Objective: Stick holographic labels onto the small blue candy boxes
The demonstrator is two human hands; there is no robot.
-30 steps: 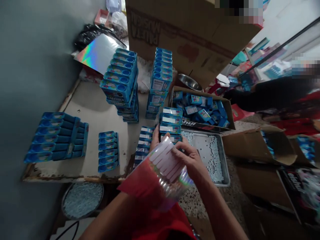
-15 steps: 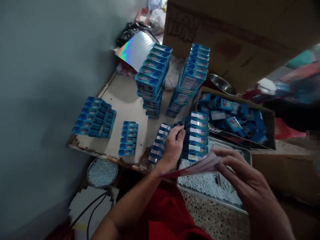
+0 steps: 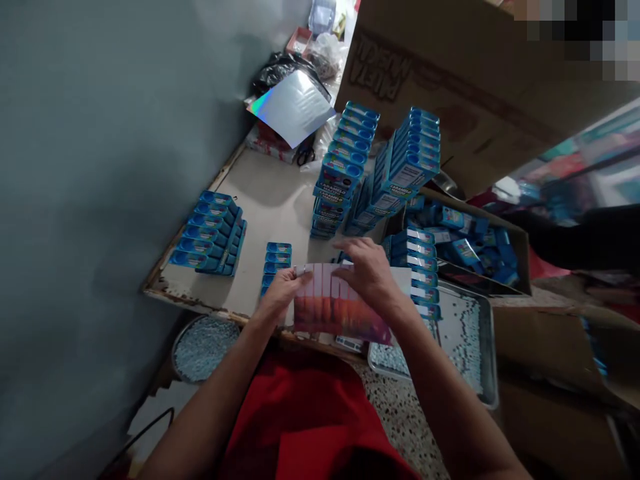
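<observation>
A glossy sticker sheet (image 3: 320,313), divided into narrow strips with a reddish sheen, is held level in front of me. My left hand (image 3: 284,290) pinches its left edge, thumb on top. Over its upper part is my right hand (image 3: 370,270), thumb at the sheet and fingers apart; what its fingertips touch is unclear. Just beyond the sheet's right end stand blue candy boxes (image 3: 420,260) with white strips on their tops. A short row of blue boxes (image 3: 277,257) is partly covered by my left hand and the sheet.
Two tall stacks of blue boxes (image 3: 345,157) (image 3: 407,177) rise at the back. Another block of boxes (image 3: 213,233) sits left. On the right are a carton of loose boxes (image 3: 523,267) and a metal tray (image 3: 487,360). A silvery sheet (image 3: 295,110) lies behind.
My left hand has left the boxes and taken the sheet's left edge. The sheet has moved left and flattened toward view, and my right hand has shifted left over it with fingers apart.
</observation>
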